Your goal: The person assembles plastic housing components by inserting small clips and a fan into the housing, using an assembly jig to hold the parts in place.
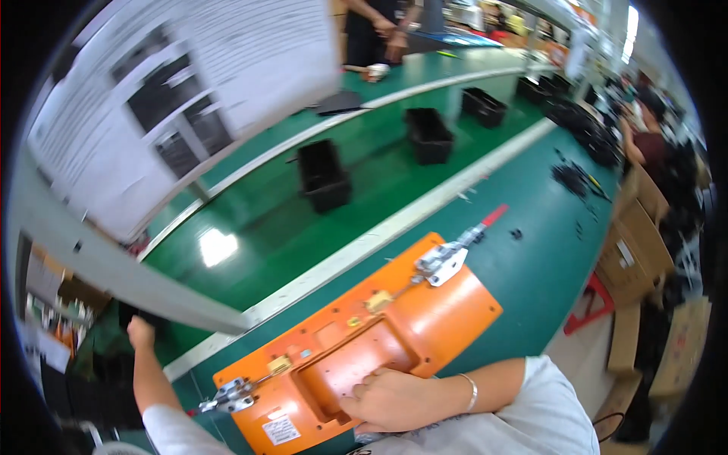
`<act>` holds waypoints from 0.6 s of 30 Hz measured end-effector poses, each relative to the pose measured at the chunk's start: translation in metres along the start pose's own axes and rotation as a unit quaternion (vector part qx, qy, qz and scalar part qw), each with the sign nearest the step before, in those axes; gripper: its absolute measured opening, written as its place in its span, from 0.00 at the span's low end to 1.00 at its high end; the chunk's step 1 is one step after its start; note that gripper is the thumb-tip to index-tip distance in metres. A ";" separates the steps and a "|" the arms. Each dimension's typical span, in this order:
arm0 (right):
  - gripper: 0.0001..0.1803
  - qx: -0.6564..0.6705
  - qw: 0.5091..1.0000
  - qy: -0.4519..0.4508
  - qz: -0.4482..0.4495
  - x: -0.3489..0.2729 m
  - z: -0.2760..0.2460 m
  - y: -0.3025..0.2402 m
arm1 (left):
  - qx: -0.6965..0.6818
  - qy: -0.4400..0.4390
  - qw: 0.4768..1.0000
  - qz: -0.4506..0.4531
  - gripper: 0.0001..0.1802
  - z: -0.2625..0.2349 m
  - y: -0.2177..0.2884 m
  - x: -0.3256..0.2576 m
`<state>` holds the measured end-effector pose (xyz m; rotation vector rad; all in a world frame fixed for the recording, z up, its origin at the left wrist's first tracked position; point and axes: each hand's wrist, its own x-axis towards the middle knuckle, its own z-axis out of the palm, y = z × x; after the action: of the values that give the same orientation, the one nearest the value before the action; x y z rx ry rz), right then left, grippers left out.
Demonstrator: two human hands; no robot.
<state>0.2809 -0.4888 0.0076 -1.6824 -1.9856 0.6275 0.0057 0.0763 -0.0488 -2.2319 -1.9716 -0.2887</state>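
Observation:
An orange fixture point(459, 309) lies slantwise on the bench in front of me, with a long rectangular recess in its middle. Metal toggle clamps point(442, 262) sit at both of its ends, each by a small brass-coloured block. My right hand point(394, 398) rests at the recess's near edge, fingers curled and tips turned inward; anything inside them is hidden. Far out to the left, my left hand point(140, 332) is closed beside a dark object point(130, 312) at the belt's end. What that hand grips is too small to make out.
Black bins point(324, 176) stand along the green conveyor belt point(258, 235) beyond a pale rail. A grey post point(152, 277) rises at the left, near a large printed sheet point(250, 68). Black parts point(572, 180) lie at the right; cardboard boxes point(637, 243) stand beside the bench. Other people work beyond.

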 end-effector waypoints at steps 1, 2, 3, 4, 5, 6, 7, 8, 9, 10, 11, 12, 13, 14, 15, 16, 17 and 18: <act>0.20 -0.015 0.999 -0.027 -0.023 0.002 -0.004 -0.005 | 0.065 -0.005 0.998 -0.017 0.13 -0.001 -0.044 0.009; 0.20 -0.026 0.998 -0.051 -0.020 0.003 -0.005 -0.004 | 0.092 -0.006 0.995 0.023 0.11 -0.024 -0.012 -0.013; 0.20 -0.022 0.999 -0.040 0.007 0.004 -0.002 -0.001 | 0.100 -0.012 0.994 0.048 0.12 -0.024 0.008 -0.012; 0.19 -0.020 0.999 -0.026 -0.007 0.003 -0.001 0.000 | 0.083 -0.004 0.991 0.103 0.15 -0.046 0.026 -0.024; 0.19 -0.019 0.999 -0.017 -0.038 0.003 0.000 -0.001 | 0.035 0.045 0.990 0.128 0.19 -0.048 0.004 -0.022; 0.17 -0.042 0.996 0.048 -0.066 0.000 0.000 0.001 | -0.006 0.074 0.985 0.153 0.19 -0.056 0.010 -0.030; 0.17 -0.041 0.996 0.052 -0.056 -0.007 -0.004 0.004 | -0.046 0.102 0.979 0.173 0.20 -0.063 0.012 -0.040; 0.14 -0.031 0.981 0.158 -0.112 -0.015 -0.010 0.006 | -0.085 0.152 0.968 0.182 0.22 -0.061 -0.013 -0.039; 0.11 -0.022 0.950 0.263 -0.167 -0.021 -0.019 0.010 | -0.123 0.203 0.953 0.188 0.24 -0.057 -0.040 -0.037; 0.08 -0.054 0.915 0.365 -0.165 -0.036 -0.033 0.023 | -0.234 0.206 0.937 0.155 0.25 -0.057 -0.043 -0.050; 0.05 -0.089 0.868 0.462 -0.158 -0.059 -0.051 0.042 | -0.344 0.205 0.909 0.119 0.26 -0.063 -0.041 -0.071; 0.05 -0.070 0.810 0.567 -0.130 -0.079 -0.065 0.064 | -0.257 0.258 0.919 0.150 0.22 -0.072 -0.043 -0.098; 0.04 -0.062 0.803 0.592 0.011 -0.104 -0.081 0.083 | -0.162 0.312 0.920 0.172 0.25 -0.084 -0.057 -0.125; 0.06 -0.136 0.758 0.628 0.115 -0.124 -0.092 0.113 | -0.135 0.354 0.909 0.173 0.28 -0.095 -0.073 -0.140; 0.11 -0.146 0.741 0.604 0.255 -0.148 -0.095 0.146 | -0.110 0.394 0.895 0.175 0.31 -0.105 -0.085 -0.151; 0.18 -0.184 0.703 0.573 0.379 -0.166 -0.094 0.176 | -0.080 0.390 0.902 0.167 0.33 -0.114 -0.085 -0.165; 0.25 -0.217 0.651 0.532 0.496 -0.183 -0.090 0.203 | -0.049 0.385 0.908 0.159 0.35 -0.123 -0.082 -0.180; 0.25 -0.216 0.649 0.533 0.498 -0.187 -0.092 0.216 | 0.039 0.375 0.912 0.161 0.33 -0.136 -0.080 -0.196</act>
<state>0.5327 -0.6368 -0.0615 -2.4766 -0.2407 -0.5855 -0.1026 -0.1352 0.0342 -1.9222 -1.1748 -0.8492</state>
